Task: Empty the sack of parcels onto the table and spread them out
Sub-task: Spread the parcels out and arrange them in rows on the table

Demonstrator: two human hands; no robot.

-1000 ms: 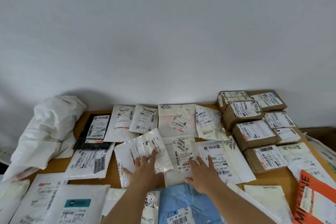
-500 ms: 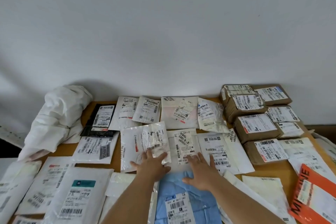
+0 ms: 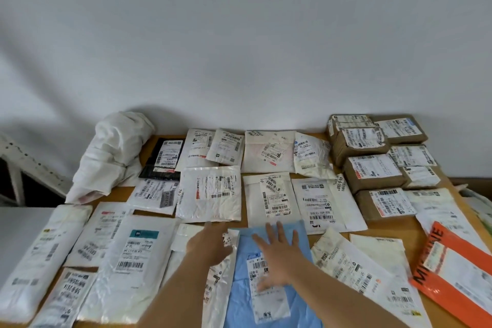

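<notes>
Now: right hand flat, fingers straight, pressing the blue mailer; left hand open beside it, gripping nothing. Mailer's long axis runs toward me; sack emptied far-left on desk.

soft, even daylight fills the scene with no harsh glare. a faint shadow falls on the wall behind the crumpled white sack. wide-angle bending curves the edges. both hands and the orange parcel are motion-blurred; small label print is unreadable.
</notes>
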